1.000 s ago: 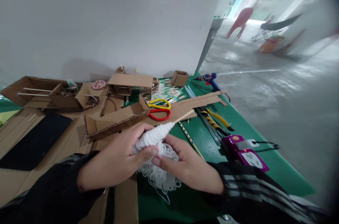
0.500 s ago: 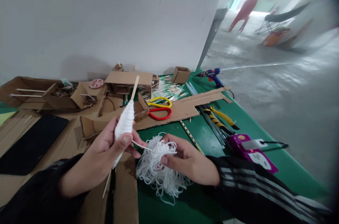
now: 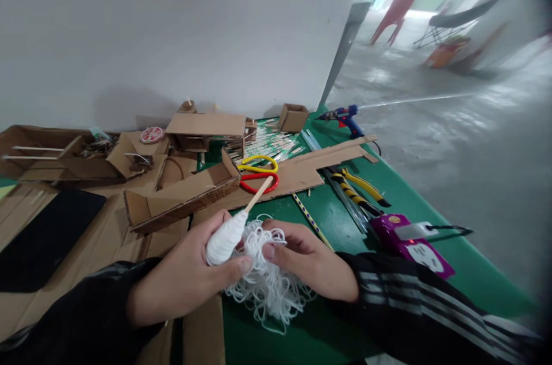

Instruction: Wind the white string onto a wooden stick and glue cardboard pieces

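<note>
A wooden stick (image 3: 259, 195) wound with white string (image 3: 226, 239) is gripped in my left hand (image 3: 190, 273). It leans to the right, its bare tip near the red and yellow handles of the scissors (image 3: 259, 175). Close beside it, my right hand (image 3: 304, 258) pinches a loose tangled heap of white string (image 3: 273, 290). The heap rests on the green table (image 3: 259, 348). My left thumb reaches the edge of the heap, and my left fingertips are hidden behind the string.
Cardboard boxes (image 3: 185, 195) and a dark flat panel (image 3: 47, 238) lie on the left. Right of my hands are pliers (image 3: 360, 189), a purple power strip (image 3: 409, 247) and a blue glue gun (image 3: 347, 118). Several thin sticks (image 3: 276, 143) lie at the back.
My left hand has moved right with the wound stick, now against the string heap. The stick has tilted further to the right. My right hand has hardly moved.
</note>
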A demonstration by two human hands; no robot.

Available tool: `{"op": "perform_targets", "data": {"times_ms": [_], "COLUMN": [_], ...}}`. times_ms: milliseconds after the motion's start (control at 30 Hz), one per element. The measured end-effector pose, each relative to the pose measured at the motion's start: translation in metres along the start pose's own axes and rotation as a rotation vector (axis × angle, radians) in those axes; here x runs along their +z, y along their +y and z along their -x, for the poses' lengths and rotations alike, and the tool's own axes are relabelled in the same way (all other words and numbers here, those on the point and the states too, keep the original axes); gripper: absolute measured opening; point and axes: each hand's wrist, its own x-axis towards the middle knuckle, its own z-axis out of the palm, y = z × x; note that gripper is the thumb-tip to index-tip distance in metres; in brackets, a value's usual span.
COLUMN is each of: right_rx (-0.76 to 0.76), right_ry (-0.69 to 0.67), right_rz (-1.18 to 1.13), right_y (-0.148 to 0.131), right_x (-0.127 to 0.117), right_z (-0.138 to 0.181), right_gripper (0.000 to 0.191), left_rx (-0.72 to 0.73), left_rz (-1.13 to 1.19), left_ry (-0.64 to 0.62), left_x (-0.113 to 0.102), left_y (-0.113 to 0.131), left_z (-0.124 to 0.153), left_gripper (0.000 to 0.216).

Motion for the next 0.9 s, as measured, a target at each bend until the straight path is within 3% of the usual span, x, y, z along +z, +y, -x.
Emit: {"op": "perform_targets", "data": {"times_ms": [100,267,467,600,700,767,833,900], "right_rx": [-0.043,0.020,0.005,-0.008,-0.044,-0.094,-0.121,-0.069], "right_ry": [0.028,0.030,0.064,0.076,0.070,0.121,0.177,0.117], "right_rz": [-0.003,-0.088,-0.002,0.263,0.642,0.859,0.929,0.907], "right_y": [0.001,0.003,0.010,-0.001,-0.032,-0.058,-0.076,-0.080], "right_x": [-0.001,-0.002,0.001,-0.001,-0.014,-0.022,-0.024,-0.017], "right_z": [0.000,0.002,0.001,0.001,0.014,0.028,0.041,0.047], "right_gripper": [0.029,0.025,0.023,0.023,0.031,0.010,0.027,0.032], "left_rx": [-0.009,-0.067,-0.031,0.029,0.025,0.014,0.017,0.034], "left_rz": [-0.017,0.001,-0.056,-0.126,-0.110,-0.098,-0.105,-0.099], "left_ry": [0.008,0.046,0.089,0.137,0.145,0.138,0.127,0.127], "left_x": [0.005,0.006,0.007,0.009,0.010,0.010,0.011,0.013], "left_y": [0.000,0.002,-0.001,-0.005,-0.005,-0.004,-0.003,-0.004], "left_z": [0.001,0.004,0.002,-0.001,-0.001,0.000,0.003,0.006], "left_gripper": [0.014,0.010,0.017,0.017,0.018,0.019,0.019,0.020]}}
